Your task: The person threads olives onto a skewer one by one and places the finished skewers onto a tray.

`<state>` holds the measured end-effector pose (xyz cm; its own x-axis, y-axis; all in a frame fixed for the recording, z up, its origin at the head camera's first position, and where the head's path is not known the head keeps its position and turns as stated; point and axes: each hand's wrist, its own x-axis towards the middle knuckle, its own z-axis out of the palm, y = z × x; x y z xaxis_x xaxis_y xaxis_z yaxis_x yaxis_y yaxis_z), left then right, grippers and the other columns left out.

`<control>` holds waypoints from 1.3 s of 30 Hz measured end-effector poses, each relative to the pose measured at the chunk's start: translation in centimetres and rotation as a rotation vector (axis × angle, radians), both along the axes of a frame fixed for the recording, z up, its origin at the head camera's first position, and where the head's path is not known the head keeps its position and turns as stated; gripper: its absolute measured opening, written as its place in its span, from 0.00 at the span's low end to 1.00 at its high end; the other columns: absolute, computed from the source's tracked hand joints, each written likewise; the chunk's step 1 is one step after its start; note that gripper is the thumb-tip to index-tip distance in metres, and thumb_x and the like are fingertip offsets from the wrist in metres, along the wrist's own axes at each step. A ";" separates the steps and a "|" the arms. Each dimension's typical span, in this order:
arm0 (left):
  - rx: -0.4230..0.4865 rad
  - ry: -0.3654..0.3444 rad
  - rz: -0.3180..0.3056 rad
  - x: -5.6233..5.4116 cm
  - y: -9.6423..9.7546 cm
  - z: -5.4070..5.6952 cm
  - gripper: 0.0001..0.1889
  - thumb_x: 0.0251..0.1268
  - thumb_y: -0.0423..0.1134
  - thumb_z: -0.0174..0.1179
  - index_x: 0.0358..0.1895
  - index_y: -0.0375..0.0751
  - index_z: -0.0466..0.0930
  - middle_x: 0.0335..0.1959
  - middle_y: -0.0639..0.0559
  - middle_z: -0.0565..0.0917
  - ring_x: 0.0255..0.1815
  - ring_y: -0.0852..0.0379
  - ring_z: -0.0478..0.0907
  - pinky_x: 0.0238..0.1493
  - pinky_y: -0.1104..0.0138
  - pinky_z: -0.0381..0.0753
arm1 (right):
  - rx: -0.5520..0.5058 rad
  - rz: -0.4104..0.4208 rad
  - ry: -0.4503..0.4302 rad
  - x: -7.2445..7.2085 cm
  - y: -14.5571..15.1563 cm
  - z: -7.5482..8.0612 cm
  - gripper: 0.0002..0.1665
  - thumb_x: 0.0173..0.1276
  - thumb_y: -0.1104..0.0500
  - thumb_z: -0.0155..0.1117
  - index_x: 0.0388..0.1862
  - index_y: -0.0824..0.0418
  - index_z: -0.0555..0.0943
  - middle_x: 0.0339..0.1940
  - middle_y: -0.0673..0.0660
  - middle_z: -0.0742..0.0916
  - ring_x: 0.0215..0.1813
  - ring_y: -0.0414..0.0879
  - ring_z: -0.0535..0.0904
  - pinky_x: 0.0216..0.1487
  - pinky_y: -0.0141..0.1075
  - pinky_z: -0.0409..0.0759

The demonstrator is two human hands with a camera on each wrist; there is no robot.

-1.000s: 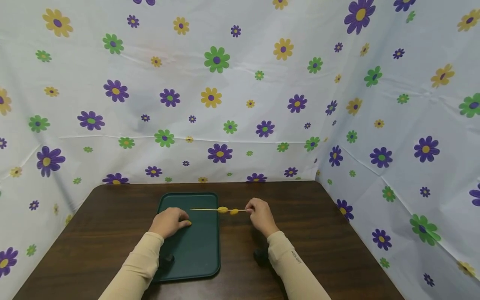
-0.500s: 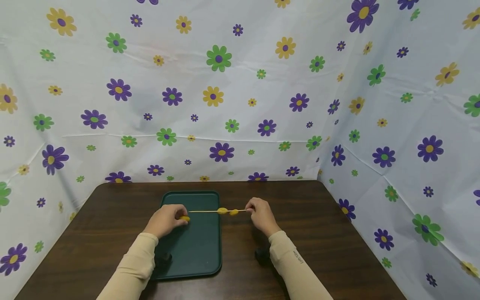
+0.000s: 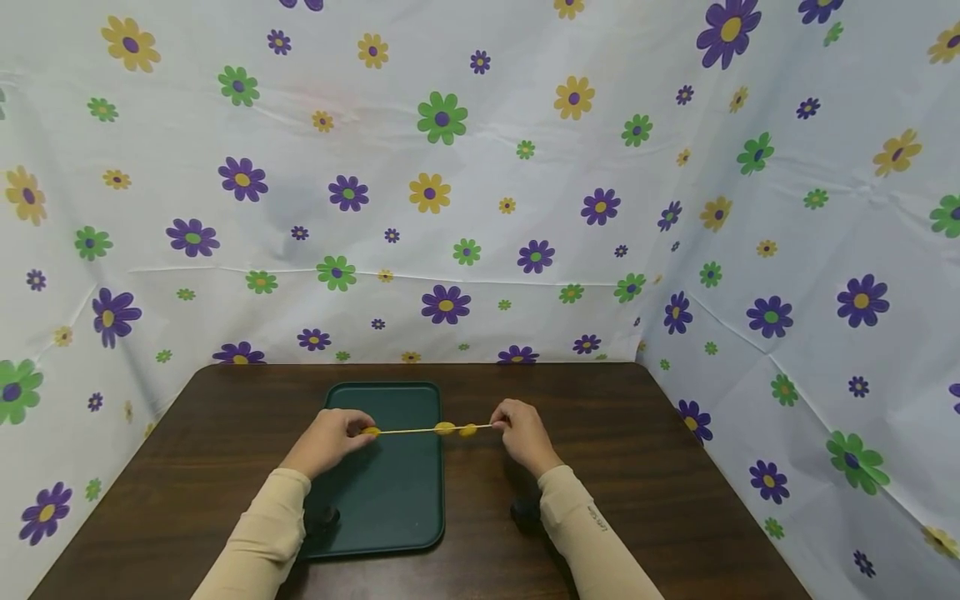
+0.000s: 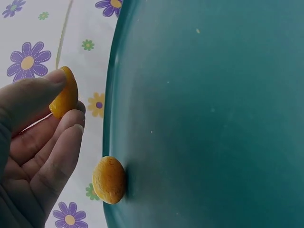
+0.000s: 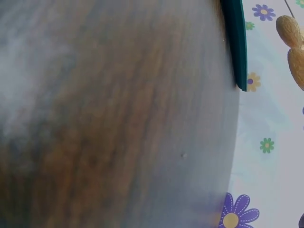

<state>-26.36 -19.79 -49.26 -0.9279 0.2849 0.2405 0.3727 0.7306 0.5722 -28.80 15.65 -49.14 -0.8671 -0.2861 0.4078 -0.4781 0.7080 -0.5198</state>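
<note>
The left hand pinches a yellow oval piece between thumb and fingers; in its wrist view the thumb lies along the near side of the piece, with the other fingers loosely bent below and behind it. The right hand pinches one end of a thin stick between thumb and fingertips, the rest of its fingers curled in. The stick runs nearly level between the two hands, above the table and the right part of the green tray, and carries two yellow pieces near its middle, close together and nearer the right hand. Its other end meets the piece in the left hand; whether the tip has gone in cannot be told, since the thumb and fingers cover much of that piece.

Another yellow oval lies at the tray's edge in the left wrist view; from the head, it cannot be made out. The right wrist view does not show the right hand, so the exact hold on the stick's end is hard to judge. There the two threaded pieces are cut off by the picture's edge, only a corner of the tray shows, and the tabletop is blurred and hazy.
</note>
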 end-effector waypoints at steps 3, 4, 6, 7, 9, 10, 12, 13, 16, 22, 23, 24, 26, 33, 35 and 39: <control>0.004 0.006 -0.003 0.0 0.1 0.0 0.06 0.63 0.35 0.71 0.42 0.43 0.89 0.34 0.57 0.86 0.32 0.63 0.79 0.36 0.67 0.82 | -0.001 -0.005 -0.008 0.1 0.0 -0.1 0.13 0.63 0.75 0.69 0.28 0.58 0.83 0.30 0.52 0.85 0.33 0.43 0.77 0.40 0.39 0.81; 0.004 0.008 -0.003 0.0 0.1 -0.1 0.06 0.62 0.34 0.71 0.42 0.43 0.89 0.34 0.57 0.86 0.32 0.63 0.79 0.36 0.67 0.82 | -0.002 -0.007 -0.008 0.0 0.0 -0.2 0.13 0.63 0.75 0.69 0.28 0.58 0.83 0.30 0.52 0.85 0.33 0.43 0.77 0.40 0.40 0.81; 0.006 0.009 -0.004 -0.1 0.2 -0.1 0.06 0.62 0.34 0.71 0.41 0.43 0.89 0.34 0.57 0.86 0.32 0.63 0.79 0.36 0.67 0.82 | 0.000 -0.012 -0.003 0.0 0.1 -0.3 0.13 0.63 0.75 0.69 0.28 0.58 0.83 0.30 0.53 0.85 0.33 0.43 0.77 0.40 0.40 0.81; 0.007 0.010 -0.003 -0.1 0.2 -0.1 0.06 0.62 0.34 0.71 0.41 0.43 0.89 0.33 0.57 0.86 0.32 0.63 0.79 0.36 0.68 0.82 | -0.004 -0.020 -0.007 0.0 0.0 -0.3 0.13 0.63 0.75 0.70 0.28 0.57 0.83 0.30 0.52 0.85 0.33 0.43 0.77 0.40 0.40 0.81; 0.009 0.010 0.002 0.0 0.3 -0.1 0.06 0.62 0.34 0.71 0.41 0.42 0.89 0.33 0.57 0.86 0.31 0.63 0.78 0.36 0.68 0.82 | 0.000 -0.029 -0.002 0.0 0.1 -0.4 0.13 0.62 0.75 0.70 0.28 0.57 0.83 0.30 0.52 0.84 0.33 0.43 0.77 0.40 0.40 0.81; 0.010 0.008 0.005 0.0 0.3 0.0 0.05 0.62 0.34 0.71 0.41 0.42 0.89 0.33 0.57 0.86 0.31 0.63 0.78 0.36 0.68 0.82 | 0.003 -0.031 0.002 0.0 0.1 -0.4 0.14 0.62 0.75 0.70 0.27 0.57 0.83 0.29 0.51 0.84 0.32 0.43 0.77 0.40 0.40 0.81; 0.014 0.006 0.007 0.0 0.5 0.1 0.05 0.62 0.34 0.71 0.40 0.42 0.89 0.33 0.57 0.86 0.31 0.63 0.78 0.36 0.68 0.82 | 0.016 -0.035 0.011 0.0 0.1 -0.4 0.14 0.61 0.75 0.70 0.27 0.57 0.83 0.29 0.51 0.84 0.32 0.43 0.77 0.40 0.40 0.82; 0.016 0.009 0.009 0.1 0.5 0.1 0.05 0.62 0.34 0.72 0.40 0.42 0.89 0.33 0.57 0.86 0.31 0.63 0.78 0.35 0.68 0.82 | 0.020 -0.040 0.012 0.0 0.1 -0.4 0.14 0.61 0.75 0.70 0.27 0.57 0.83 0.29 0.51 0.84 0.32 0.43 0.77 0.40 0.41 0.82; 0.020 0.023 0.011 0.2 0.7 0.3 0.05 0.61 0.33 0.72 0.39 0.42 0.89 0.32 0.57 0.86 0.31 0.63 0.78 0.35 0.67 0.83 | 0.039 -0.046 0.023 0.1 0.0 -0.3 0.14 0.62 0.75 0.70 0.27 0.57 0.83 0.30 0.52 0.84 0.33 0.44 0.78 0.40 0.41 0.82; -0.004 0.073 0.001 0.0 1.2 0.2 0.06 0.59 0.32 0.73 0.39 0.41 0.90 0.32 0.56 0.87 0.30 0.63 0.79 0.34 0.67 0.83 | 0.058 -0.034 0.042 0.2 -0.2 0.0 0.12 0.62 0.75 0.70 0.28 0.58 0.83 0.30 0.52 0.85 0.34 0.45 0.78 0.40 0.42 0.82; -0.011 0.081 -0.007 0.0 1.3 0.2 0.06 0.59 0.32 0.73 0.39 0.41 0.90 0.33 0.55 0.88 0.30 0.63 0.80 0.34 0.67 0.83 | 0.061 -0.030 0.043 0.2 -0.2 0.0 0.12 0.62 0.75 0.70 0.28 0.59 0.84 0.31 0.52 0.85 0.34 0.45 0.78 0.40 0.43 0.82; -0.018 0.087 -0.015 0.0 1.3 0.3 0.06 0.59 0.32 0.73 0.40 0.41 0.90 0.33 0.55 0.88 0.30 0.63 0.80 0.34 0.67 0.83 | 0.063 -0.026 0.043 0.2 -0.3 0.1 0.11 0.62 0.75 0.70 0.29 0.59 0.84 0.31 0.52 0.85 0.34 0.45 0.78 0.41 0.43 0.82; -0.035 0.098 -0.032 0.0 1.4 0.3 0.06 0.59 0.32 0.73 0.40 0.41 0.91 0.32 0.55 0.88 0.30 0.64 0.80 0.34 0.67 0.83 | 0.070 -0.022 0.041 0.2 -0.4 0.2 0.10 0.63 0.75 0.69 0.29 0.61 0.85 0.30 0.52 0.84 0.35 0.46 0.78 0.41 0.43 0.82; -0.052 0.081 -0.067 -0.1 1.7 0.1 0.05 0.60 0.32 0.72 0.39 0.42 0.91 0.31 0.57 0.87 0.30 0.66 0.79 0.33 0.70 0.82 | 0.071 -0.024 0.052 0.2 -0.7 0.3 0.09 0.61 0.75 0.70 0.28 0.62 0.85 0.28 0.50 0.82 0.33 0.44 0.78 0.39 0.42 0.82; -0.048 0.086 -0.081 -0.2 1.8 0.1 0.04 0.60 0.32 0.72 0.38 0.42 0.91 0.31 0.58 0.87 0.29 0.67 0.78 0.33 0.70 0.82 | 0.071 -0.020 0.053 0.2 -0.8 0.3 0.09 0.61 0.75 0.70 0.28 0.62 0.86 0.28 0.49 0.82 0.33 0.44 0.78 0.39 0.41 0.81; -0.036 0.109 -0.103 -0.2 2.0 0.2 0.04 0.60 0.33 0.72 0.38 0.42 0.91 0.30 0.59 0.86 0.28 0.68 0.78 0.32 0.69 0.82 | 0.073 -0.017 0.058 0.1 -0.9 0.2 0.09 0.62 0.74 0.70 0.28 0.62 0.85 0.28 0.49 0.82 0.33 0.44 0.78 0.39 0.41 0.81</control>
<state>-26.60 -17.83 -49.04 -0.8622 0.3880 0.3257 0.5053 0.7046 0.4982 -28.66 14.77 -48.92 -0.8475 -0.3023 0.4364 -0.4936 0.7511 -0.4383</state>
